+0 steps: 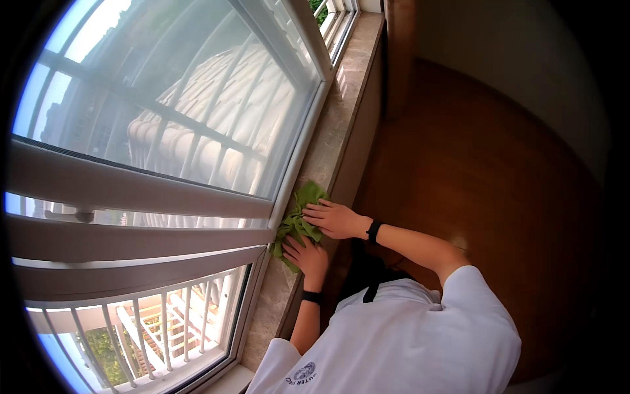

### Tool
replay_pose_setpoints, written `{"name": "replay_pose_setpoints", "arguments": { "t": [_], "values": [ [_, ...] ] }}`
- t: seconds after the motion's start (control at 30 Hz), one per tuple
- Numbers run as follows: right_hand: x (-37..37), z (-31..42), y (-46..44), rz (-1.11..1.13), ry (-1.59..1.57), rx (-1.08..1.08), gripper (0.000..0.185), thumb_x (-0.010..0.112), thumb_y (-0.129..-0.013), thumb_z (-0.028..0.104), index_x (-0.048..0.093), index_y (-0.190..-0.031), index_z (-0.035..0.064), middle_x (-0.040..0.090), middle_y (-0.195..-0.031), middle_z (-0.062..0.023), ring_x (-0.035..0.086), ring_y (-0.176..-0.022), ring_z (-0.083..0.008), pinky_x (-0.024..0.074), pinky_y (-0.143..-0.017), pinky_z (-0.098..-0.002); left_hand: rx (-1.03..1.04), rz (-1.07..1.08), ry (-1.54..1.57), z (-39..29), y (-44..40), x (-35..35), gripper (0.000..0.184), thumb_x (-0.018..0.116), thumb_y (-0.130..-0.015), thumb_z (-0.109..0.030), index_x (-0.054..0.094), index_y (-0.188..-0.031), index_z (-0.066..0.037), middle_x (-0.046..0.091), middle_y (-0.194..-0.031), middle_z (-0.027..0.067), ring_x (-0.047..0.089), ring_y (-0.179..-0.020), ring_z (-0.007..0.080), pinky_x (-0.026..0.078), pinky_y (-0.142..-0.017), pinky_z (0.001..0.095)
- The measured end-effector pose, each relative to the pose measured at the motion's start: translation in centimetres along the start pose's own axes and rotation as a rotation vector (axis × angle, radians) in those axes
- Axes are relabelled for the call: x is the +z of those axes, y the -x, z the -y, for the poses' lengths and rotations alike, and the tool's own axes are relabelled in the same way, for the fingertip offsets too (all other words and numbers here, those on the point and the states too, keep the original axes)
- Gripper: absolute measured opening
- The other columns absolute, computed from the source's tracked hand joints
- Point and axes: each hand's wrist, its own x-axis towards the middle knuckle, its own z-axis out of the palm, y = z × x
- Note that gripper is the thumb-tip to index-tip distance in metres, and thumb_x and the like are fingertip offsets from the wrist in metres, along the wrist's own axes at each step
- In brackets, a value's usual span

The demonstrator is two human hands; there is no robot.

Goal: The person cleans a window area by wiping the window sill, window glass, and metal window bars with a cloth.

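Note:
A crumpled green cloth point(310, 194) lies on the stone windowsill point(328, 141), against the bottom of the window frame. My right hand point(336, 220) rests on the cloth's middle with its fingers stretched out flat. Just below it, my left hand point(310, 261) is laid over the cloth's lower part, fingers spread. Both palms face down, and some cloth is hidden under them. A dark band circles each wrist.
A white-framed window sash point(141, 187) runs along the left of the sill, with white bars point(138, 328) outside. Further along the sill is another window opening point(331, 26). To the right, a brown wooden floor point(446, 157) stretches below the sill.

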Motion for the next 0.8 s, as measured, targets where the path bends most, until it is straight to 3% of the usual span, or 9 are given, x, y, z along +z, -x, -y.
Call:
{"name": "replay_pose_setpoints", "arguments": {
  "t": [0.07,0.17,0.23,0.33,0.5,0.67,0.73,0.8],
  "values": [
    [-2.5,-3.9,0.4,-0.026,0.019,0.018,0.051,0.055,-0.102,0.02,0.054,-0.151,0.0058,0.048,-0.161,-0.0121,0.036,-0.155,-0.0285,0.0291,-0.128,-0.0498,0.075,0.035,0.047,-1.0,-1.5,-1.4,0.077,0.055,-0.103,-0.04,0.024,-0.168,-0.013,0.011,-0.17,0.0331,0.015,-0.149,0.063,0.014,-0.119,0.0748],
    [-5.0,-10.9,-1.5,-0.095,0.124,0.259,0.05,0.053,-0.104,0.022,0.052,-0.151,0.0064,0.045,-0.162,-0.0132,0.036,-0.154,-0.0308,0.0274,-0.128,-0.0517,0.216,0.082,0.165,-4.2,-7.2,-2.6,0.074,0.052,-0.107,-0.039,0.017,-0.171,-0.022,0.012,-0.172,0.0286,0.018,-0.151,0.0598,0.017,-0.118,0.0743],
    [-5.9,-13.5,-3.1,-0.172,0.137,0.409,0.047,0.054,-0.102,0.019,0.057,-0.147,0.0039,0.047,-0.161,-0.0146,0.038,-0.153,-0.0313,0.0288,-0.127,-0.0523,0.26,0.108,0.183,-7.1,-10.9,-2.5,0.074,0.05,-0.107,-0.041,0.018,-0.17,-0.022,0.011,-0.172,0.0287,0.017,-0.151,0.0594,0.017,-0.117,0.0746],
    [-5.7,-13.9,-3.5,-0.071,0.157,0.296,0.045,0.053,-0.102,0.017,0.059,-0.144,0.0027,0.048,-0.16,-0.0155,0.039,-0.152,-0.0327,0.0289,-0.127,-0.0536,0.335,0.108,0.179,-10.2,-15.0,-0.8,0.071,0.048,-0.108,-0.043,0.02,-0.17,-0.021,0.01,-0.172,0.0298,0.016,-0.15,0.0604,0.015,-0.118,0.0747],
    [-11.1,-20.5,-1.5,0.107,0.147,0.075,0.044,0.052,-0.099,0.01,0.063,-0.142,0.0137,0.052,-0.158,-0.0067,0.041,-0.152,-0.0264,0.0272,-0.129,-0.0536,0.367,0.295,0.159,-13.7,-18.8,-1.8,0.071,0.041,-0.109,-0.049,0.016,-0.17,-0.023,0.004,-0.173,0.0287,0.011,-0.152,0.0604,0.011,-0.119,0.0752],
    [-17.3,-33.7,-3.9,0.032,0.203,0.391,0.053,0.05,-0.096,0.003,0.062,-0.146,0.017,0.048,-0.162,-0.0077,0.038,-0.154,-0.0288,0.0254,-0.129,-0.0555,0.329,0.359,0.347,-20.0,-25.6,-2.8,0.073,0.034,-0.11,-0.053,0.009,-0.171,-0.023,-0.004,-0.175,0.0242,0.008,-0.154,0.06,0.006,-0.12,0.0755],
    [-17.4,-36.3,-5.2,-0.02,0.126,0.557,0.056,0.05,-0.092,0.0,0.063,-0.144,0.0147,0.047,-0.162,-0.0099,0.037,-0.154,-0.0315,0.025,-0.129,-0.0553,0.347,0.373,0.373,-22.5,-28.5,-3.2,0.072,0.032,-0.11,-0.054,0.009,-0.171,-0.023,-0.004,-0.176,0.023,0.008,-0.154,0.0601,0.005,-0.12,0.0753],
    [-15.0,-36.6,-6.3,-0.225,0.075,0.598,0.056,0.051,-0.089,-0.001,0.064,-0.142,0.01,0.048,-0.161,-0.0135,0.036,-0.154,-0.0349,0.0254,-0.129,-0.0545,0.359,0.389,0.381,-24.1,-29.8,-3.3,0.072,0.031,-0.11,-0.055,0.01,-0.171,-0.022,-0.004,-0.176,0.0222,0.008,-0.154,0.0598,0.005,-0.12,0.0749]
  ]
}}
